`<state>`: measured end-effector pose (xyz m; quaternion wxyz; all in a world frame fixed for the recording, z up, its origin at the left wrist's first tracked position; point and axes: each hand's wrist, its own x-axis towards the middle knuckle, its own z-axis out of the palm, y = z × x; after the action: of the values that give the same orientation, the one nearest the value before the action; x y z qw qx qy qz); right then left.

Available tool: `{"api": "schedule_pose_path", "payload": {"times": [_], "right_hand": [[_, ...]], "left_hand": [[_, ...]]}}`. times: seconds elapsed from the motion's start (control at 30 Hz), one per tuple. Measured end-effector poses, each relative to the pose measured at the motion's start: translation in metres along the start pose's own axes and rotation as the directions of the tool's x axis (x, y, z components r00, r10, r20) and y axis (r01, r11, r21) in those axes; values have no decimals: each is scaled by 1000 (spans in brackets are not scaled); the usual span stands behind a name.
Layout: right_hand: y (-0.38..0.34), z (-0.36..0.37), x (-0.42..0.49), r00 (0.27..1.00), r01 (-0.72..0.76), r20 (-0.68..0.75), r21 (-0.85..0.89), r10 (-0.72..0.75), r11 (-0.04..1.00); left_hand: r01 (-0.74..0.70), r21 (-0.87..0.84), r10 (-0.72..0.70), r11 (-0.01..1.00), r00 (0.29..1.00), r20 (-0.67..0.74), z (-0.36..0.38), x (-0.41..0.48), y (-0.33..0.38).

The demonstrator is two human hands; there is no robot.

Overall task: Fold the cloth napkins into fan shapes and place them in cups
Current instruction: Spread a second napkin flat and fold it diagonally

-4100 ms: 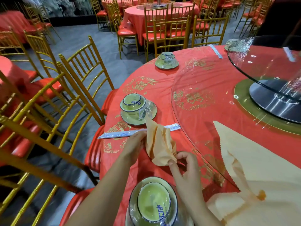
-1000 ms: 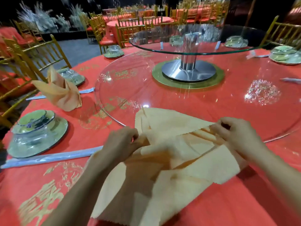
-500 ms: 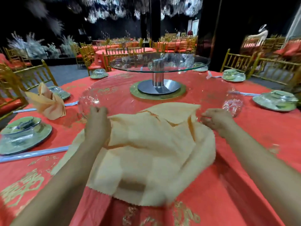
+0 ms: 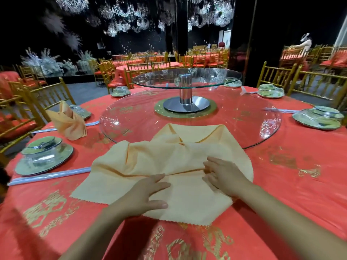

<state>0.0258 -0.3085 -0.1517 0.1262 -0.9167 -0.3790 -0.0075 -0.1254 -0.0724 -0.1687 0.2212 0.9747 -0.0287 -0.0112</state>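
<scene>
A peach cloth napkin (image 4: 174, 160) lies spread on the red tablecloth (image 4: 293, 184) at the near edge of the round table. Its far part laps over the rim of the big glass turntable (image 4: 234, 117). The cloth is rumpled rather than flat. A raised ridge runs across it from left to right, the far flaps meet in a small pucker near the middle, and the cut edges are zigzag-pinked. The near left corner lies flat and pointed on the tablecloth.

The left hand (image 4: 148, 194) rests palm down on the near part of the napkin, fingers straight and grasping nothing. The right hand (image 4: 225, 177) lies on the cloth just to its right, where the ridge ends between thumb and fingers. Whether it pinches that ridge or only presses on it cannot be told.

Toward the table's left edge a second peach napkin (image 4: 67, 122), already folded, stands upright. Nearer on that side is a wrapped place setting (image 4: 45, 156) of bowl and plate, with a sleeved pair of chopsticks (image 4: 50, 175) beside it. At the table's centre a steel post (image 4: 185, 91) carries a smaller glass tier (image 4: 187, 77).
</scene>
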Motion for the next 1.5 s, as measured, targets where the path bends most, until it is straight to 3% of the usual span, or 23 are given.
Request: {"api": "schedule_pose_path", "payload": {"times": [0.13, 0.3, 0.4, 0.47, 0.57, 0.7, 0.73, 0.83, 0.93, 1.0, 1.07, 1.17, 1.27, 1.37, 1.4, 1.5], "right_hand": [[7, 3, -9, 987, 76, 142, 24, -79, 997], [7, -6, -16, 991, 93, 85, 83, -100, 992], [11, -5, -15, 996, 90, 7, 79, -91, 993], [14, -7, -13, 999, 39, -7, 185, -39, 982], [10, -20, -14, 991, -12, 128, 344, -34, 939], [2, -32, -20, 952, -96, 297, 533, -80, 841], [1, -31, -18, 973, -61, 224, 513, -64, 856], [0, -24, -4, 990, 53, -136, 139, -34, 989], [-2, -17, 17, 984, -5, -178, -35, -1, 999], [1, -17, 32, 979, -67, -190, 36, 72, 997], [13, -23, 45, 946, -156, -235, 267, 222, 951], [45, -46, 49, 825, -243, -315, 551, 469, 798], [86, -63, 29, 717, -413, -291, 556, 634, 722], [104, -64, 2, 706, -617, -128, 370, 696, 694], [106, -60, -1, 715, -638, -115, 294, 689, 711], [97, -44, 12, 814, -479, -305, 129, 495, 868]], "left_hand": [[-10, -173, -18, 985, 987, -158, 6, -7, -2], [-21, -237, -58, 971, 946, -318, 12, -6, 4], [-19, -307, -86, 952, 942, -324, 4, -3, 12], [-21, -400, -126, 916, 932, -338, -10, -2, 14], [7, -467, -199, 884, 910, -364, -36, 0, 11], [115, -432, -233, 894, 945, -230, -55, -6, -1], [130, -425, -225, 896, 957, -182, -56, -9, -1], [173, -373, -203, 911, 978, -43, -49, -16, 4], [182, -402, -198, 897, 980, 2, -44, -23, 3], [205, -404, -218, 892, 976, 14, -47, -29, -2], [246, -385, -264, 890, 965, 7, -51, -35, -11], [282, -357, -331, 891, 940, -85, -53, -39, -27], [310, -345, -365, 886, 925, -105, -60, -41, -37], [386, -339, -392, 858, 918, 52, -72, -40, -38], [399, -307, -413, 864, 911, 20, -75, -36, -39], [372, -234, -434, 898, 834, -341, -78, -14, -45]]}}
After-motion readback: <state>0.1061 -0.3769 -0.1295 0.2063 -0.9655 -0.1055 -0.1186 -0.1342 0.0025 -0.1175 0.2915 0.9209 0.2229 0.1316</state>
